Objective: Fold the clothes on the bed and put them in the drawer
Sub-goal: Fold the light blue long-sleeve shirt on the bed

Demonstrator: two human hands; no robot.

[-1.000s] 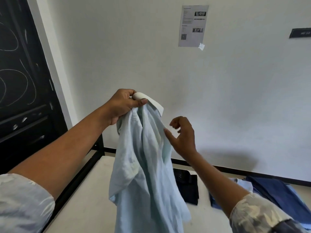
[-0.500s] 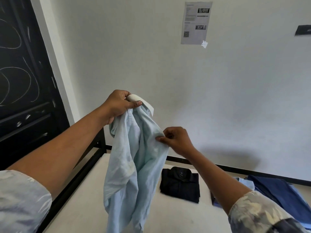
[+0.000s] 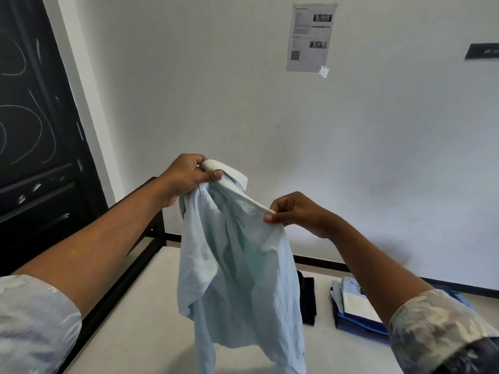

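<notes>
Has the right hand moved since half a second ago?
Yes. The right hand, pinching the shirt, shifted slightly rightward, closer to under the wall paper.

Pale blue shirt (image 3: pixel 237 271) hanging crumpled above white bed (image 3: pixel 151 314), white collar uppermost

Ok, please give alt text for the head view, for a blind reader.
A person holds up a light blue shirt over a bed: the left hand grips its white collar, the right hand pinches the cloth. A folded black garment and a stack of blue clothes lie on the bed.
</notes>
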